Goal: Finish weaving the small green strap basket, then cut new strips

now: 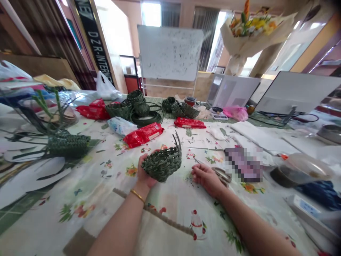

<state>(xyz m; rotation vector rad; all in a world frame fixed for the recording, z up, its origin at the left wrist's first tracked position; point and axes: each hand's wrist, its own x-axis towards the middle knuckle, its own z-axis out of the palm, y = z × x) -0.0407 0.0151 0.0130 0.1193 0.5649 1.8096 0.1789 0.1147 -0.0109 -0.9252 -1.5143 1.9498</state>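
Woven basket (163, 164): dark green, held above the tablecloth (106, 217), just to the right of the left hand (145, 173) and to the left of the right hand (205, 179), which it does not touch.
Basket's long axis: runs roughly left to right, from the left palm toward the right hand, its rim tilting up at the right end.
Loose strips (178, 140): stand up from the basket's right end, the side away from the left hand.
Left hand: the nearer one, curled around the basket's left end, gripping it from the side and below; a bracelet (137, 196) circles its wrist.
Right hand: low by the cloth, fingers bent in toward the thumb; I cannot tell whether anything is pinched between them.
Scissors (223, 175): handles just to the right of the right hand, partly hidden by it.
Dark scraps (189, 180): on the cloth, just left of the right fingertips.
Red packet (144, 134): beyond the left hand.
Coil of strip (146, 120): farther beyond the left hand, past the packet.
Second basket (69, 144): well to the left of the left hand.
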